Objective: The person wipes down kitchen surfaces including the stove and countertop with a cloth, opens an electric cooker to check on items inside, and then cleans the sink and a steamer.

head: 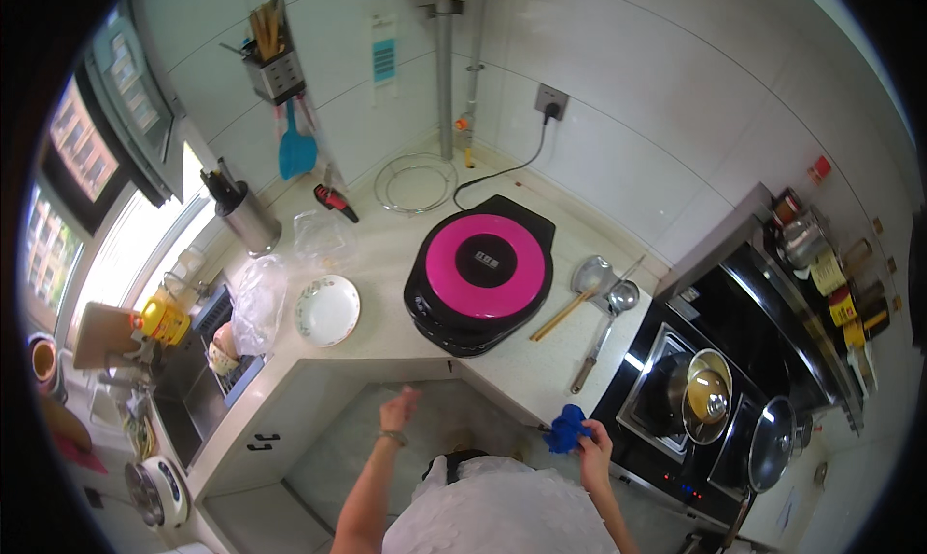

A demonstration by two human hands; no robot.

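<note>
My right hand (pixel 595 454) grips a crumpled blue cloth (pixel 567 429) beside the front edge of the counter, close to the black cooktop (pixel 610 402). My left hand (pixel 400 411) hangs in the air before the corner cabinet, with a band on its wrist. It looks blurred and partly curled, and I see nothing in it. On the corner of the counter (pixel 391 264) ahead sits a closed electric griddle (pixel 487 266) with a pink and black lid. A steel ladle (pixel 619 299), a skimmer (pixel 594 273) and wooden chopsticks (pixel 561 315) lie to its right.
At left are a patterned white plate (pixel 327 311), plastic bags (pixel 258 304), a knife block (pixel 248 217) and a sink (pixel 190 395). A glass-lidded pot (pixel 706 396) and a lidded pan (pixel 771 444) stand on the cooktop. The griddle's cord (pixel 518 169) runs to a wall socket (pixel 552 102).
</note>
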